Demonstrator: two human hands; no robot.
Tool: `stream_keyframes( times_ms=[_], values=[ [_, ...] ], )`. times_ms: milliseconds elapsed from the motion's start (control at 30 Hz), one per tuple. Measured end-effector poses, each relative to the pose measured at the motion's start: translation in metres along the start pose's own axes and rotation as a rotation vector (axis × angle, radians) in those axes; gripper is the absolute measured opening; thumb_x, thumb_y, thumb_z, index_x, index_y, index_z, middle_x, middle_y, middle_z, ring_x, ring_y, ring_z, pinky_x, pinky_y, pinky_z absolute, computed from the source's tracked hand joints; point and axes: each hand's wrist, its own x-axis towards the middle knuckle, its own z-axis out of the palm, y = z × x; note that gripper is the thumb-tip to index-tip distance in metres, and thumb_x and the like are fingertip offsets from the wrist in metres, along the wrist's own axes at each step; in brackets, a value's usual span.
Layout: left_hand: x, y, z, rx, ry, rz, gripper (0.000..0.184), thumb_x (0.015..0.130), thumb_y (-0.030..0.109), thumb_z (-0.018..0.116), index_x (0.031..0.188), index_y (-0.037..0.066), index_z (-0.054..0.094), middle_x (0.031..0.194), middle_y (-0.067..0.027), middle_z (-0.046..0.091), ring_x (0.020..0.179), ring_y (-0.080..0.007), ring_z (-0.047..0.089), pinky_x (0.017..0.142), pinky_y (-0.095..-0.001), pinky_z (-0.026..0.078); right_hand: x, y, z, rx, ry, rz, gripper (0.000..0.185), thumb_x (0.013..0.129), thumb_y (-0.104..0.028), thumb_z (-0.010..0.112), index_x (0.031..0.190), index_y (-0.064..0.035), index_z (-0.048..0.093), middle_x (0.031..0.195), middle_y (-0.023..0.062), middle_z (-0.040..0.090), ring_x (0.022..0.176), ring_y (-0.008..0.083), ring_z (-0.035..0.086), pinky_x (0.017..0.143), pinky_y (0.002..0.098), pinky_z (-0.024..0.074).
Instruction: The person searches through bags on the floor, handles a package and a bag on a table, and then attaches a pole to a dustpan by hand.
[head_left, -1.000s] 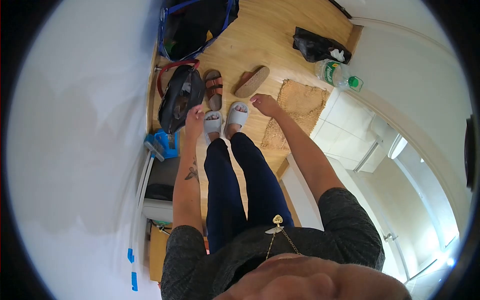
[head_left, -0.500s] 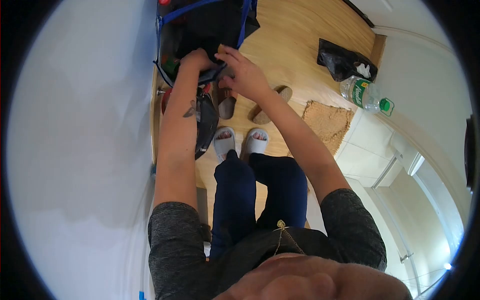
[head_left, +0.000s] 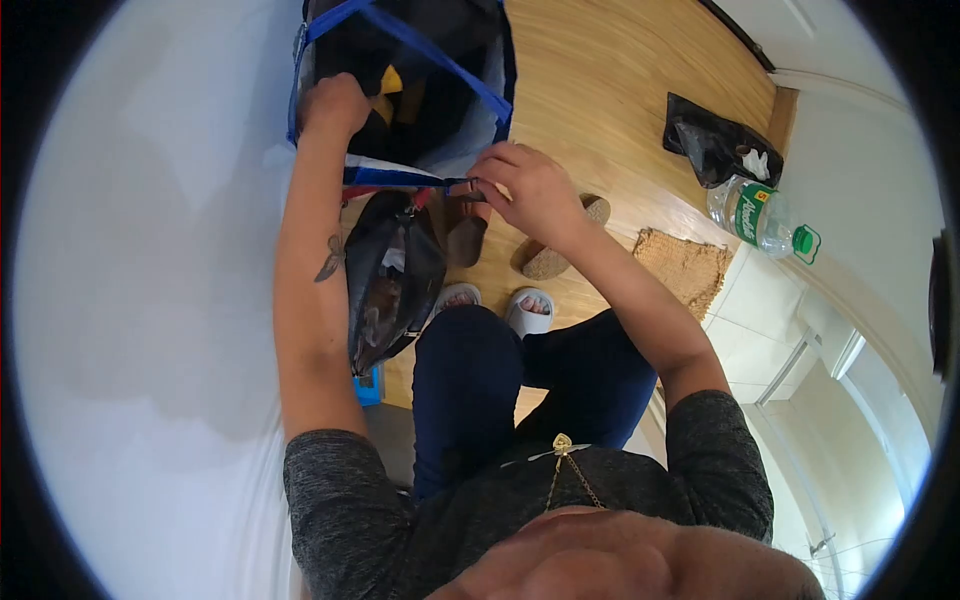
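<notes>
A large black shopping bag [head_left: 415,172] with blue straps stands with its mouth spread. Inside it, dark contents and a yellow item [head_left: 391,80] show. My left hand [head_left: 337,103] is down in the bag by its left side, fingers curled; what they hold, if anything, is hidden. At the near right corner, my right hand [head_left: 532,190] pinches the bag's rim between thumb and fingers. Just below that rim lies a black zip bag [head_left: 398,270], partly unzipped, with white and brownish contents showing.
Brown sandals [head_left: 545,260] lie on the wooden floor near my grey slippers [head_left: 530,310]. Farther right are a woven mat [head_left: 685,268], a clear plastic bottle [head_left: 752,213] with a green label, and a black plastic bag [head_left: 715,138]. A white wall [head_left: 150,250] borders the left.
My hands have moved apart, the left going farther left in the bag, the right onto its near rim. The bag's mouth is wider, my knees are more bent, and more of the zip bag shows.
</notes>
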Motion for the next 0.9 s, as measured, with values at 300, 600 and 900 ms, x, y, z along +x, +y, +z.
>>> stream_keyframes(
  times_ms=[300,600,900],
  values=[
    [-0.019,0.068,0.034,-0.335,-0.331,0.777,0.028,0.078,0.020,0.058,0.101,0.004,0.062,0.102,-0.0201,0.061,0.094,-0.0324,0.059,0.081,-0.0377,0.046,-0.001,0.021,-0.001,0.076,0.051,-0.173,0.018,0.066,-0.003,0.065,0.084,-0.0071,0.064,0.094,0.0066,0.058,0.086,0.0251,0.057,0.072,0.0345,0.0490],
    [0.020,0.106,0.105,0.486,-0.177,0.505,0.037,0.087,0.024,0.044,0.120,0.012,0.054,0.131,-0.0116,0.045,0.121,-0.0222,0.044,0.095,-0.0362,0.039,-0.006,0.025,-0.009,0.005,0.012,-0.183,0.013,0.069,-0.006,0.064,0.083,-0.0055,0.064,0.086,0.0063,0.059,0.081,0.0245,0.058,0.069,0.0331,0.0493],
    [0.018,0.030,0.047,0.673,-0.332,0.214,0.045,0.084,0.025,0.051,0.128,0.018,0.047,0.143,-0.0002,0.031,0.134,-0.0198,0.022,0.103,-0.0384,0.029,-0.007,0.024,-0.014,0.083,0.045,-0.116,0.011,0.073,-0.006,0.062,0.084,-0.0052,0.066,0.083,0.0055,0.063,0.076,0.0237,0.060,0.067,0.0318,0.0496]
  ],
)
